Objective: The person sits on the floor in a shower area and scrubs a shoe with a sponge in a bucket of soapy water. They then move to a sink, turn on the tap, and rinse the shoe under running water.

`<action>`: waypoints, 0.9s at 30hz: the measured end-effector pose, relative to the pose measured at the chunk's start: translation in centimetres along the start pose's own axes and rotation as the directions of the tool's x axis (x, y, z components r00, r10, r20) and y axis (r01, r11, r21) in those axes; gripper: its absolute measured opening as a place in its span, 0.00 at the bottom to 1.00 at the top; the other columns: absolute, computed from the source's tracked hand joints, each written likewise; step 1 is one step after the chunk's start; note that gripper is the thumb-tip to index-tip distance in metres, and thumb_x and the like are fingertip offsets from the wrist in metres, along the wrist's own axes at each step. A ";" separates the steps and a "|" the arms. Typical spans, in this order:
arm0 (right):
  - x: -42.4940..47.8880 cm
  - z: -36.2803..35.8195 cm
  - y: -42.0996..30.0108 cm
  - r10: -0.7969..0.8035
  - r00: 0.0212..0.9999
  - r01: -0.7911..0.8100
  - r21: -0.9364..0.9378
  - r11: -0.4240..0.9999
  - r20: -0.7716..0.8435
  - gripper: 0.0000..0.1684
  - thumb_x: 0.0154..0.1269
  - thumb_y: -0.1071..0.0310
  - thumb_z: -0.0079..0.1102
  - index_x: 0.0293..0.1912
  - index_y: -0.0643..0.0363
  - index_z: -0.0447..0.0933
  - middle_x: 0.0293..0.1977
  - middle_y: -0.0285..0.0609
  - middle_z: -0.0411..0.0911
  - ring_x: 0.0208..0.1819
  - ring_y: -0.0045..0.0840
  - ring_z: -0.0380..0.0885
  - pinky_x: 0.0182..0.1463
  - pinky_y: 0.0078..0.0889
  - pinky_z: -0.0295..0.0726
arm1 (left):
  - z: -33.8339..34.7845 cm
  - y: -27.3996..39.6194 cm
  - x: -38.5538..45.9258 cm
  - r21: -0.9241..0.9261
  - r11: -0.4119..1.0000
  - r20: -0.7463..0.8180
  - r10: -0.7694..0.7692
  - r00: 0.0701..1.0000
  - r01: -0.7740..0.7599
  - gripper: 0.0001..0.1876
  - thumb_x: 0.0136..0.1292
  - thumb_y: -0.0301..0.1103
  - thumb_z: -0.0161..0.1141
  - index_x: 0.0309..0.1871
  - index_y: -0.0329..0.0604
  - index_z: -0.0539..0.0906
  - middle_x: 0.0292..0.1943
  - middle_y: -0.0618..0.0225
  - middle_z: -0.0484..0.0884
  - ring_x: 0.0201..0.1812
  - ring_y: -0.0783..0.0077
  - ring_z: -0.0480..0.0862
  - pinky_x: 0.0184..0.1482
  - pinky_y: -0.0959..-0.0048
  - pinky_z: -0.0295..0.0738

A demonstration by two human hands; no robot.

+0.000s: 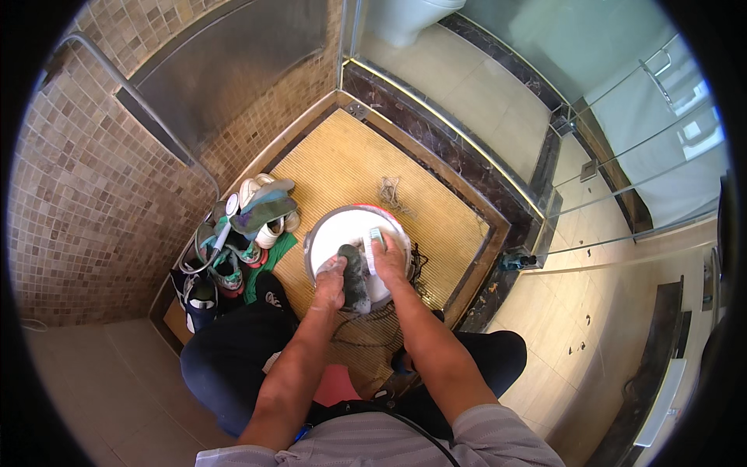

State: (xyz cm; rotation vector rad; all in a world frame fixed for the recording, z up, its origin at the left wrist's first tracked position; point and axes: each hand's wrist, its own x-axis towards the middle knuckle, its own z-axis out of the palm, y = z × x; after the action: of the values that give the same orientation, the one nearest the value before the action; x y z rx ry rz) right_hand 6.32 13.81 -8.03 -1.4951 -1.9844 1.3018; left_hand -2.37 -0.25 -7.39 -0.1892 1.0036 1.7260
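Over a round basin (311,248) full of white suds, my left hand (331,282) grips a dark green shoe insole (354,280) by its left edge. Foam clings to the insole's lower end. My right hand (388,260), just to its right, is closed around a scrub brush (370,248) with pale bristles and a light green part at the top. The brush is close beside the insole; whether the two touch cannot be told.
Left of the basin lie several shoes (200,292), more insoles (264,215), a green cloth (268,269) and a handheld shower head (231,205) with its hose. Shoelaces (392,192) lie on the ribbed floor (344,154). A dark stone curb (435,137) and glass panels border the right side.
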 end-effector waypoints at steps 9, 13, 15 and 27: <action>-2.6 -5.0 -0.4 0.080 0.962 -0.204 0.495 0.844 0.259 0.27 0.81 0.57 0.55 0.69 0.64 0.74 0.57 0.46 0.82 0.55 0.29 0.79 0.58 0.35 0.80 | 2.6 1.9 -2.4 0.088 0.977 -0.099 0.203 0.974 -0.194 0.17 0.75 0.38 0.67 0.59 0.36 0.80 0.50 0.68 0.86 0.50 0.73 0.81 0.59 0.72 0.76; -4.4 -5.3 0.5 0.112 0.957 -0.237 0.493 0.837 0.269 0.29 0.80 0.53 0.56 0.68 0.65 0.75 0.59 0.46 0.81 0.56 0.30 0.79 0.60 0.38 0.78 | 4.7 4.0 -4.9 0.086 0.973 0.052 0.212 0.976 -0.216 0.13 0.75 0.34 0.66 0.56 0.36 0.81 0.48 0.66 0.87 0.47 0.73 0.82 0.57 0.72 0.77; -5.6 -5.4 0.9 0.142 0.923 -0.322 0.516 0.794 0.358 0.30 0.80 0.52 0.57 0.68 0.65 0.75 0.59 0.47 0.81 0.56 0.30 0.79 0.60 0.39 0.78 | 5.5 4.9 -5.9 0.167 0.955 0.069 0.236 0.969 -0.245 0.10 0.74 0.32 0.66 0.53 0.38 0.81 0.45 0.70 0.85 0.47 0.76 0.81 0.57 0.72 0.76; -11.9 -7.4 1.5 0.105 0.846 -0.425 0.543 0.724 0.523 0.34 0.76 0.47 0.64 0.67 0.65 0.76 0.56 0.45 0.83 0.55 0.29 0.81 0.56 0.38 0.80 | 9.5 9.1 -7.5 0.121 0.863 -0.098 0.502 0.859 -0.490 0.07 0.80 0.34 0.54 0.45 0.41 0.77 0.34 0.69 0.79 0.34 0.77 0.80 0.35 0.72 0.78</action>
State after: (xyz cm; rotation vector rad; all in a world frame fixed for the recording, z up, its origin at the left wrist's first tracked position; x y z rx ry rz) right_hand 17.16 6.74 -2.37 -1.2140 -1.2796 2.3588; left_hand -3.78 0.47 7.64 0.0290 1.3057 2.1491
